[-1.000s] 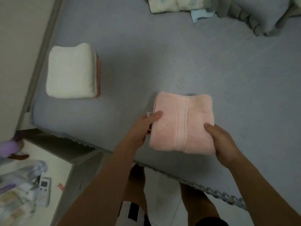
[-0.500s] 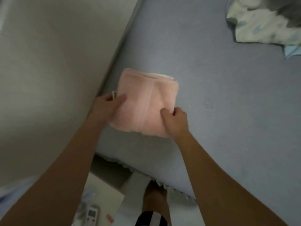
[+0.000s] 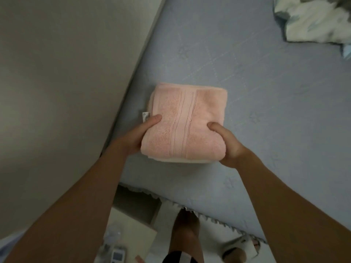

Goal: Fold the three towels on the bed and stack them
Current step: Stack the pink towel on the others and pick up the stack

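The folded pink towel sits on top of a pale, cream-coloured towel, of which only a thin edge shows along the near side and at the left. The stack lies on the grey bed, close to the wall that runs along the bed's left edge. A third towel may be underneath, but from here I cannot make it out.

The left hand grips the pink towel's left side, thumb laid on top and the fingers tucked under and out of sight. Just beside that thumb a small white label sticks out from the towel's edge. The right hand holds the right near corner the same way, thumb pressing into the pile, fingers curled round the side.

At the far right corner of the bed lies a rumpled patterned quilt. Below the bed's fringed edge stand the person's legs, one foot in a white slipper, and a low bedside worktop with a small remote on it.
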Motion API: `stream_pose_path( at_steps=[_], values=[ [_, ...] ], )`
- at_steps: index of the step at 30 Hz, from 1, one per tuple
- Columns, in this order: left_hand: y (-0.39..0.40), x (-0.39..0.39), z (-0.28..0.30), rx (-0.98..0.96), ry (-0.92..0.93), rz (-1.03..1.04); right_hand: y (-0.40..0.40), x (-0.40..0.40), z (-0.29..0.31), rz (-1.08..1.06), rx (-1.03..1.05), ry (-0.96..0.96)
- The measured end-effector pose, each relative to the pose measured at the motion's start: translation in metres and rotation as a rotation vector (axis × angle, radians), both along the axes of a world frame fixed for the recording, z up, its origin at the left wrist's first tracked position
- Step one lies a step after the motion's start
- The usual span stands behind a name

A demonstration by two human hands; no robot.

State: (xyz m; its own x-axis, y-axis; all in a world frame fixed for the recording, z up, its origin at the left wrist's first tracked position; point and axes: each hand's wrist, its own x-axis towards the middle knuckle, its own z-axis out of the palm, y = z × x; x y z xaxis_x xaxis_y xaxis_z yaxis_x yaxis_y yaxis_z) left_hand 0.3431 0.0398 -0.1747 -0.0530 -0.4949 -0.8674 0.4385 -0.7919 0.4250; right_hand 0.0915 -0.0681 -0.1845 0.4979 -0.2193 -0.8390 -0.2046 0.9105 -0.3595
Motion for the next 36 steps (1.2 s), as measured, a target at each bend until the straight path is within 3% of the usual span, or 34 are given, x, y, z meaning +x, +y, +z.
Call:
stream_pose_path(
  at_steps=[8, 16, 21, 27, 36],
  values=[
    [0.051, -0.158, 0.099, 0.024, 0.031, -0.195, 0.084, -0.182, 0.125, -0.180, 0.054, 0.076],
    [0.070, -0.414, 0.241, -0.175, -0.073, -0.507, 0.214, -0.436, 0.255, -0.554, -0.166, 0.071],
    [0.086, -0.589, 0.295, -0.297, -0.096, -0.691, 0.291, -0.586, 0.306, -0.787, -0.264, 0.141],
    [0.097, -0.773, 0.321, -0.382, -0.025, -0.968, 0.355, -0.743, 0.332, -1.078, -0.321, 0.185],
    [0.069, -1.054, 0.320, -0.416, -0.013, -1.294, 0.387, -0.963, 0.331, -1.444, -0.338, 0.203]
  ],
)
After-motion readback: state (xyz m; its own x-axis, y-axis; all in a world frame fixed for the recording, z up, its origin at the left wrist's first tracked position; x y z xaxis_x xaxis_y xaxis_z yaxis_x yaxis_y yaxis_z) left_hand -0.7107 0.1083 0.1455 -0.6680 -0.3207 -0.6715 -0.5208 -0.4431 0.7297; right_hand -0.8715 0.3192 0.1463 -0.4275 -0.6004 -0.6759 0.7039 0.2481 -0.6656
